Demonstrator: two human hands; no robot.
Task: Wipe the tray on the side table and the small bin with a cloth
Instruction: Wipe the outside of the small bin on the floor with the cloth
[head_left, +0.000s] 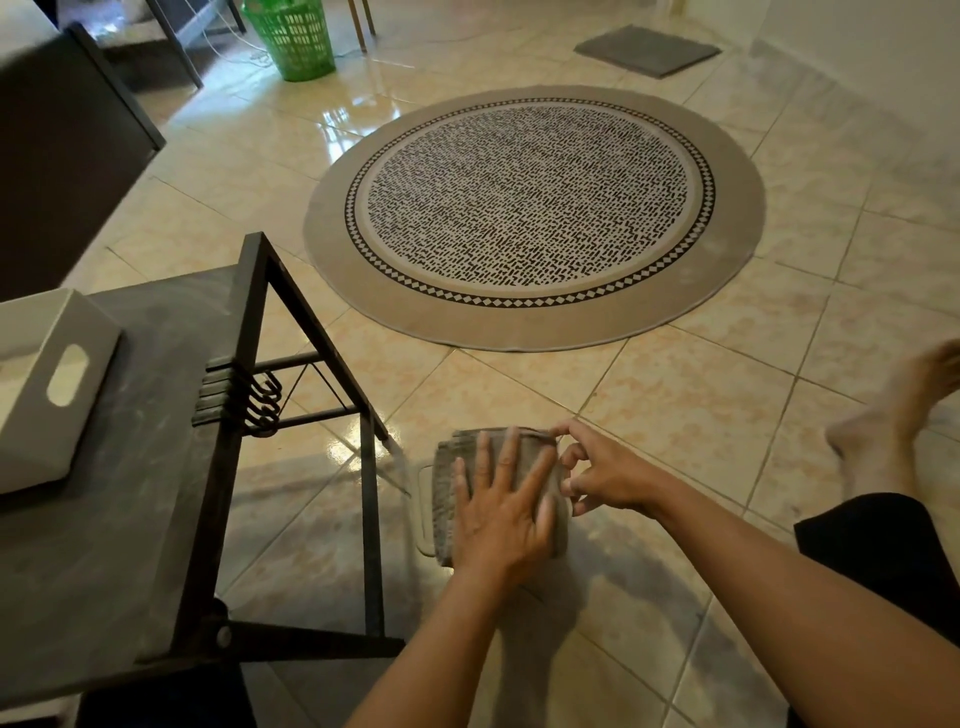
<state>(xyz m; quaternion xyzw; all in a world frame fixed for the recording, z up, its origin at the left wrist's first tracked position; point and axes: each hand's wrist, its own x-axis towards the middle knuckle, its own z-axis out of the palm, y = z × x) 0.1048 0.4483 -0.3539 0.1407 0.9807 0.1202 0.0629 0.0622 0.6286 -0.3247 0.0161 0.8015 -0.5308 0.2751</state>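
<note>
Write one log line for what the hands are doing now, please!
left hand: flat on folded cloth | right hand: pinching cloth's corner | cloth: over floor | tray: on side table, untouched

Dim warm light, glare patches on the glossy floor tiles (353, 111), wide-angle bending at edges, slight motion blur.

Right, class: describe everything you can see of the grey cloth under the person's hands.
The cloth is grey-brown with a woven, ribbed look, folded into a thick rectangular pad. It lies on the tiled floor beside the side table's leg. The left hand presses flat on top; the right hand pinches its far corner.
</note>
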